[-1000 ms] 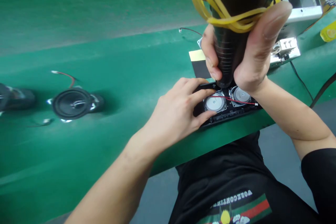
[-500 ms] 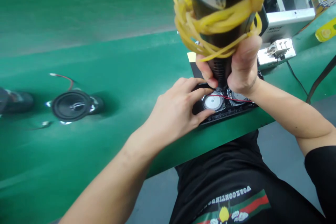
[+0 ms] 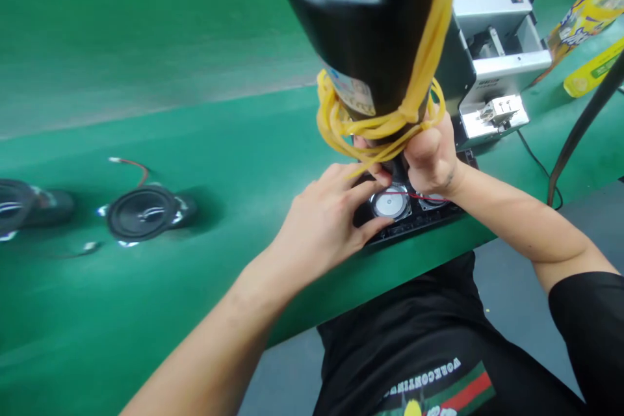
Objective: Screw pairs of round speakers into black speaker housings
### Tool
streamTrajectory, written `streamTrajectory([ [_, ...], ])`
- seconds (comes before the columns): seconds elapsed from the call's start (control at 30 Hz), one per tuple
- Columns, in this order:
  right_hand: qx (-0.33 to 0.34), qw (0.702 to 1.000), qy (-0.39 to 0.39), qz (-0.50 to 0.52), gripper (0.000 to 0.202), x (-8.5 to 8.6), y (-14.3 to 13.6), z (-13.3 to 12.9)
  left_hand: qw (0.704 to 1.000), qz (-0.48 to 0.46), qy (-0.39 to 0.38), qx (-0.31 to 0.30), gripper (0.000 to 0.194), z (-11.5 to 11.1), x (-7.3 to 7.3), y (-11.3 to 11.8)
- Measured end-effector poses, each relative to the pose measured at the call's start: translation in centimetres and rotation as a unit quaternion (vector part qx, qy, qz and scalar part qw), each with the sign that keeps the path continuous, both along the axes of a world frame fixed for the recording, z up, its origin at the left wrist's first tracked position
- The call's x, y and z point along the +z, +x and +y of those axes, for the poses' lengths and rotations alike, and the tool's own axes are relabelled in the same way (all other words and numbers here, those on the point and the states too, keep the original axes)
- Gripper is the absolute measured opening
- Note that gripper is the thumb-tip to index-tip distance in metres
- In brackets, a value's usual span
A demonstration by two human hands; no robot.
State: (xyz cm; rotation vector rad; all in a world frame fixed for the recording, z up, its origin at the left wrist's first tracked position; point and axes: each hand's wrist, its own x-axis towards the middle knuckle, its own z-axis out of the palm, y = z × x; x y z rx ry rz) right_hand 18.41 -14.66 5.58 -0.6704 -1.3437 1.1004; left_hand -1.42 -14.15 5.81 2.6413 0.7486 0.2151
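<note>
My right hand [image 3: 433, 156] is wrapped round the lower part of a black electric screwdriver [image 3: 361, 19], which points down. Yellow rubber bands [image 3: 380, 127] are wound about its body, and a strand runs up along it. The screwdriver's tip is hidden behind my fingers, near the upper edge of a speaker [image 3: 390, 204]. This silver-backed speaker sits in a black housing [image 3: 414, 227]. My left hand [image 3: 324, 211] grips round the speaker, thumb on the near side, fingers on the far side. A second speaker [image 3: 433, 201] lies to the right, partly covered, with red wire across both.
Two black round speakers [image 3: 141, 213] with wire leads stand on the green bench [image 3: 244, 136] at left. A silver and black machine [image 3: 511, 65] is at right, beside a yellow-labelled bottle [image 3: 585, 23] and a yellow pack [image 3: 587, 75]. A dark cable [image 3: 580, 123] hangs at far right.
The view has shifted, so bench objects sit lower and the machine farther left. More of the screwdriver's upper body shows. Both hands keep their hold.
</note>
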Motion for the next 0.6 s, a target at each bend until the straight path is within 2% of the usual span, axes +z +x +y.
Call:
streamTrajectory([
  [0.07,0.008,1.000,0.006,0.022,0.077,1.2,0.6,-0.3,0.999,-0.014,0.029,-0.011,0.043,0.0,-0.3,-0.2],
  [0.13,-0.020,0.998,0.023,0.051,0.074,3.7,1.7,-1.1,0.997,-0.034,0.063,-0.028,0.044,0.0,-0.5,-0.3],
  [0.23,-0.162,0.978,0.120,0.061,0.073,7.8,4.5,-2.4,0.992,-0.060,0.105,-0.048,0.039,-0.1,-0.4,-0.7],
  [0.33,-0.327,0.927,0.181,0.028,0.081,10.3,7.7,-3.2,0.989,-0.070,0.121,-0.047,0.038,-0.6,-0.5,-1.2],
  [0.4,-0.416,0.893,0.170,0.003,0.085,10.7,9.4,-3.3,0.991,-0.069,0.114,-0.035,0.037,-1.3,-0.8,-1.6],
  [0.47,-0.464,0.870,0.163,-0.008,0.086,10.3,10.6,-3.1,0.993,-0.065,0.097,-0.009,0.038,-2.0,-1.3,-2.1],
  [0.6,-0.485,0.860,0.154,-0.032,0.084,9.0,11.8,-2.4,0.996,-0.065,0.051,0.024,0.044,-3.0,-2.0,-3.1],
])
